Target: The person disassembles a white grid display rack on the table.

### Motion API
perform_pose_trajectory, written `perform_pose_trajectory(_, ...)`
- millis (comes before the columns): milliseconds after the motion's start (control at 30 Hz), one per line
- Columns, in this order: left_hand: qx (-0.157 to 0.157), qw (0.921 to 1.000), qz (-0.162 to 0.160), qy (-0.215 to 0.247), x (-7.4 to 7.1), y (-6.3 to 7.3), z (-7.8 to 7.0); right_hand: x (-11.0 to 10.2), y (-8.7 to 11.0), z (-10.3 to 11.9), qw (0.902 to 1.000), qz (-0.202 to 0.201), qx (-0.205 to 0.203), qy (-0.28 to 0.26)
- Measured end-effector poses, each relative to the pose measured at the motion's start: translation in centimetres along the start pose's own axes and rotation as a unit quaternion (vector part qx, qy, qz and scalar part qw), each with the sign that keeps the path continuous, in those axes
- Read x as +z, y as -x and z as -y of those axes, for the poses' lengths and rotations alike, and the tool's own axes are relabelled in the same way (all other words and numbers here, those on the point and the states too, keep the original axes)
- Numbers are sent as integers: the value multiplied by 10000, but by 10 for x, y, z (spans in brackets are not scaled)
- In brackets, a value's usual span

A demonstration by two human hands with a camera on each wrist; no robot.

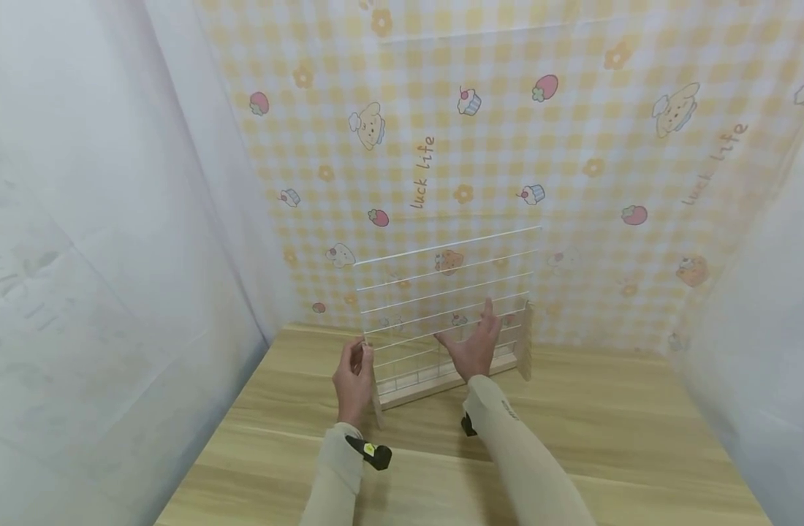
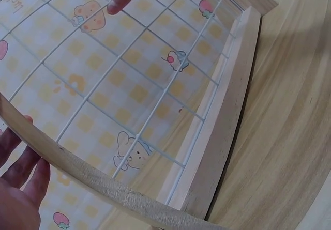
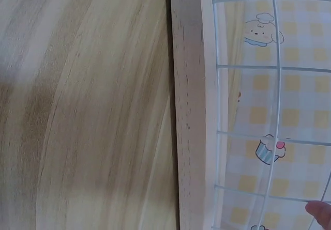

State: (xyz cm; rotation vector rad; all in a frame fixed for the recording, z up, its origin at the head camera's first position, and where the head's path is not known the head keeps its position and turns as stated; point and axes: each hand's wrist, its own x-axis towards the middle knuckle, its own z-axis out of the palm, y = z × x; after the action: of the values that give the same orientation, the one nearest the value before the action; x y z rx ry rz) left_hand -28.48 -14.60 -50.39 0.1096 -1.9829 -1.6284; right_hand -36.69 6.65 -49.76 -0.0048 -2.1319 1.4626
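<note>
A white wire grid panel point(image 1: 441, 292) stands upright in a pale wooden stand, its lower bar point(image 1: 423, 390) lying along the tabletop. My left hand point(image 1: 353, 380) grips the top of the stand's left side piece with bent fingers. In the left wrist view its fingers point(image 2: 20, 163) press against the outer face of that side piece point(image 2: 103, 181). In front of the grid, nearer its right side, my right hand point(image 1: 476, 347) has thumb and fingers spread and holds nothing. Only one fingertip point(image 3: 319, 212) of it shows in the right wrist view, over the wires.
The stand's right side piece point(image 1: 525, 340) rises at the far end of the bar. Below everything is a wood-grain table point(image 1: 606, 431). A yellow checked cloth point(image 1: 481, 146) hangs close behind the panel, and white curtains point(image 1: 99, 256) close in both sides.
</note>
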Motion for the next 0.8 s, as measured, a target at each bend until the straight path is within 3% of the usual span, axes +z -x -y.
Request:
perform_pose_trajectory(400, -194, 9998, 22, 101, 4, 3, 3, -6, -4, 1, 9997, -163, -142, -97)
perform_pose_trajectory(633, -145, 9995, -83, 285, 2, 1, -1, -6, -20, 19, 9960, -291, -835, -132)
perform_pose_trajectory(800, -248, 9995, -65, 164, 2, 2, 1, -7, -21, 25, 9951, -413, -895, -20)
